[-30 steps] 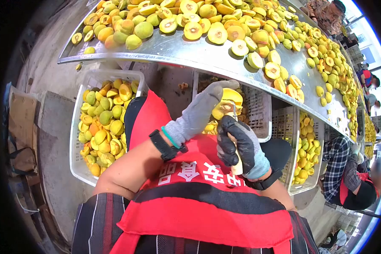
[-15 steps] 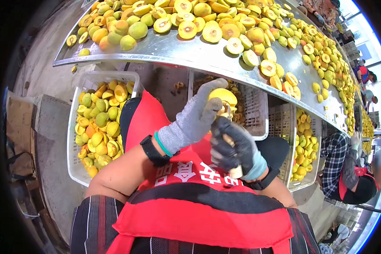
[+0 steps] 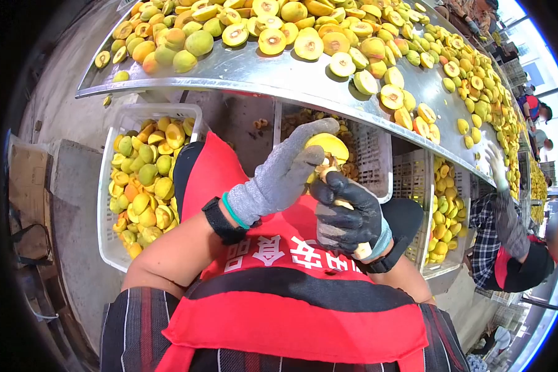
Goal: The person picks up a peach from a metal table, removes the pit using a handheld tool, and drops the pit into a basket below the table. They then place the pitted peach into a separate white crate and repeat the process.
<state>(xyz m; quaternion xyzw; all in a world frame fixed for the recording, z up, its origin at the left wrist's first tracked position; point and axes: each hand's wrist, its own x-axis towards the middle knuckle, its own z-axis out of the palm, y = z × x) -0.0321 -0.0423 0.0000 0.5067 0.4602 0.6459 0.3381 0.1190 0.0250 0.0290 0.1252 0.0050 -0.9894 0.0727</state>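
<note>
A yellow fruit half (image 3: 330, 146) is gripped between the fingers and thumb of my left hand (image 3: 285, 170), which wears a grey glove. My right hand (image 3: 351, 214), in a black and grey glove, is wrapped round the pale handle of a tool (image 3: 362, 250). The tool's tip is at the fruit, hidden behind the fingers. Both hands are close together above my red apron (image 3: 291, 310). Beyond them a crate (image 3: 383, 167) with dark scraps stands under the table edge.
The metal table (image 3: 260, 77) ahead bears many halved fruits. A white crate of fruit pieces (image 3: 107, 204) stands at the left, another crate (image 3: 462, 248) at the right. A co-worker (image 3: 508, 248) sits at the right, one gloved hand over the table. Cardboard (image 3: 28, 192) lies far left.
The fruit in my left hand has turned and my right hand has rotated with the tool against it. The co-worker's arm has stretched out to the table. The view has shifted slightly.
</note>
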